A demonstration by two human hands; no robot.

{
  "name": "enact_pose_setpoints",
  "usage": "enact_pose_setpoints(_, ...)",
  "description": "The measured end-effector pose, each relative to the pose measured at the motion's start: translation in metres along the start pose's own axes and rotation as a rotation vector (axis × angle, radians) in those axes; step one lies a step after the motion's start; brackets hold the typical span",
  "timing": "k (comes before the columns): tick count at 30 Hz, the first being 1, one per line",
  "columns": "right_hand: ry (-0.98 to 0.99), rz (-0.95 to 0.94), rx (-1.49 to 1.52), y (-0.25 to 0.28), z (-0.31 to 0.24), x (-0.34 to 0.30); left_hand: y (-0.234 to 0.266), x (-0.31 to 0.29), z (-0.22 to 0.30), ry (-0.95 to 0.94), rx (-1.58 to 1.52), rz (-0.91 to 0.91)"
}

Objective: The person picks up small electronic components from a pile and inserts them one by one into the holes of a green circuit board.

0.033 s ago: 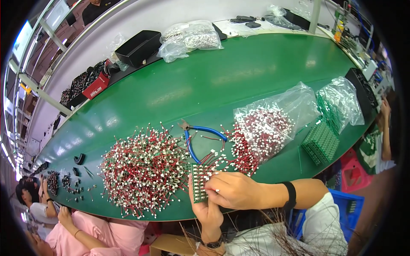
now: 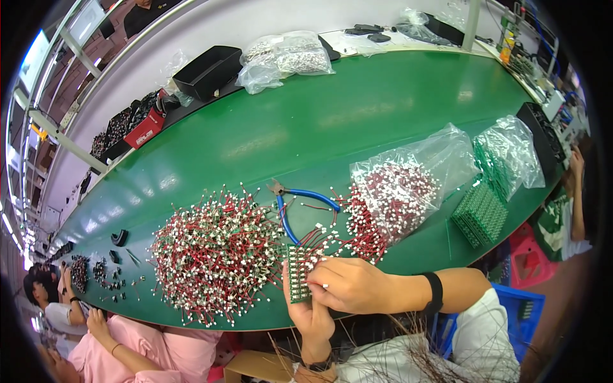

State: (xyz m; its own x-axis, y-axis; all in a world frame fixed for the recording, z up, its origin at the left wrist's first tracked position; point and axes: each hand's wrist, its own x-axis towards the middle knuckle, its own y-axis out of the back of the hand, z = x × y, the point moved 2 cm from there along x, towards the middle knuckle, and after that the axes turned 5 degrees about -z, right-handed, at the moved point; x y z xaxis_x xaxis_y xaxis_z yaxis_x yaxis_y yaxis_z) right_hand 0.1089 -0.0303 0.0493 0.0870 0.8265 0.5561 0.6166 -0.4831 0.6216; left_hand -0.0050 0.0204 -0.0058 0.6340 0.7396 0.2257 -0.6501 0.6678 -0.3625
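The left hand [image 2: 311,314] grips a small green circuit board [image 2: 297,274] from below at the near edge of the long green table [image 2: 357,121], while the right hand [image 2: 350,285] pinches at its top. Left of both hands lies a heap of red-and-white wired connectors [image 2: 214,255]; beyond them, blue-handled cutters [image 2: 300,207]; right, a clear plastic bag of connectors [image 2: 402,185].

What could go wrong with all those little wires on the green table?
The small green circuit board sits right at the table's near edge, held by the left hand while the right hand works on it; it might slip off. The big heap of red-and-white wired connectors could tangle or spill over that edge. The blue-handled cutters lie open nearby, so a reaching finger might get nicked.
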Motion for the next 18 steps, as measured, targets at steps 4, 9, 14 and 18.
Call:
enact_pose_setpoints(4, 0.005, -0.086, -0.126, 0.007, -0.009, 0.001, -0.002, -0.002, 0.001, -0.051, 0.114, 0.007)
enact_pose_setpoints(9, 0.148, -0.085, -0.344, 0.01, -0.014, 0.002, -0.007, -0.001, 0.005, -0.113, 0.294, -0.03)
enact_pose_setpoints(14, 0.114, -0.077, -0.244, 0.012, -0.005, -0.003, -0.005, 0.0, 0.002, -0.114, 0.282, -0.024)
enact_pose_setpoints(18, 0.088, -0.095, -0.248, 0.01, 0.0, -0.003, -0.006, 0.0, 0.0, -0.088, 0.314, -0.035)
